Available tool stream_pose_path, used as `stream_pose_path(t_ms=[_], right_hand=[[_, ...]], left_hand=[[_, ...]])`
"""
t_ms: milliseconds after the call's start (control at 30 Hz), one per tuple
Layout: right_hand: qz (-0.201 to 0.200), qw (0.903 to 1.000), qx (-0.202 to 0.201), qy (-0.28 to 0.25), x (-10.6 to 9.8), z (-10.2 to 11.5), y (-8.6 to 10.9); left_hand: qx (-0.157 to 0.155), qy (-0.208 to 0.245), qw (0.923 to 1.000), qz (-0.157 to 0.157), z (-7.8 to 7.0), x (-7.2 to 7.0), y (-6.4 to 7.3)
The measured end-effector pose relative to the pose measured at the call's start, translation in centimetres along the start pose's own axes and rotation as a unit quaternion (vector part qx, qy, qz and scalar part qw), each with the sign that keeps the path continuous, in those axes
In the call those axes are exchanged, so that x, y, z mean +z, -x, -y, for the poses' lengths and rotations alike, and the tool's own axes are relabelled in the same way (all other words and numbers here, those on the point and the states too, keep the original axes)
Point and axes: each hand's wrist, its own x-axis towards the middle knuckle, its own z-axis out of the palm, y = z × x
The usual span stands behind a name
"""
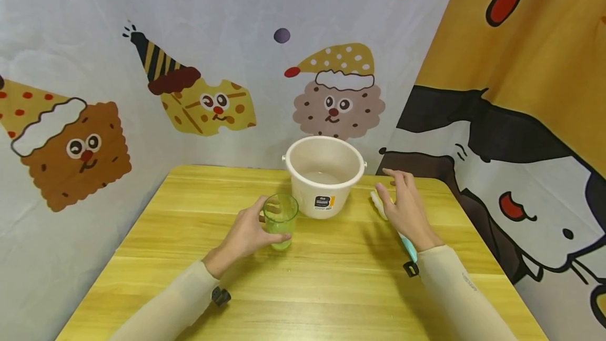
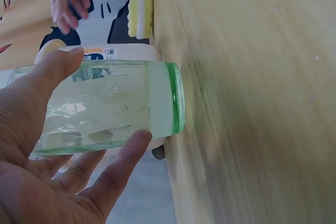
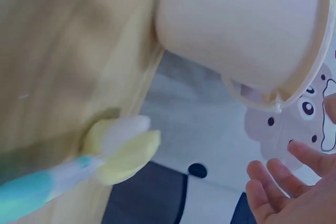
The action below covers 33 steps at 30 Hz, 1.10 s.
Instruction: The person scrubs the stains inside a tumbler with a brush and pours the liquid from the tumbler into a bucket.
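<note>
A clear green drinking glass (image 1: 281,225) stands upright just in front of the bucket's left side. My left hand (image 1: 246,233) holds it from the left, the thumb on one side and the fingers on the other, as the left wrist view also shows. My right hand (image 1: 406,207) hovers over the table to the right of the bucket, fingers loosely spread and holding nothing. Under it lies a sponge cup brush (image 1: 408,247) with a pale yellow sponge head (image 3: 128,153) and a turquoise handle (image 3: 26,192).
At the back middle of the wooden table (image 1: 322,293) stands a cream plastic bucket (image 1: 307,196) with a label on its front. A pale liquid (image 1: 322,177) shows at its bottom. Cloth with cartoon prints (image 1: 227,9) hangs close behind the table and along its sides.
</note>
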Motion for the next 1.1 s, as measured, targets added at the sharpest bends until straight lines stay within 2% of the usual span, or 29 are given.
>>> stream_pose_path(t_ms=[300, 600, 733, 933, 1100], right_hand=[[0.041, 0.9984, -0.035, -0.016, 1.5, 2.2, -4.5], [0.091, 0.9948, -0.039, -0.023, 3.4, 3.3, -8.1], [0.11, 0.9934, -0.031, -0.012, 3.7, 3.3, -9.0], [0.168, 0.9855, -0.022, 0.0, 3.9, 2.8, -9.2], [0.176, 0.9837, -0.033, 0.019, 3.8, 2.6, -9.0]], left_hand=[[0.009, 0.0, 1.0, -0.003, -0.2, 0.1, 0.0], [0.015, -0.014, 0.9997, -0.011, -1.0, -0.4, -0.3], [0.028, -0.013, 0.9994, -0.017, -1.5, -0.7, -0.5], [0.034, -0.02, 0.9989, -0.027, -2.1, -1.2, -0.6], [0.048, -0.016, 0.998, -0.037, -3.0, -1.7, -0.9]])
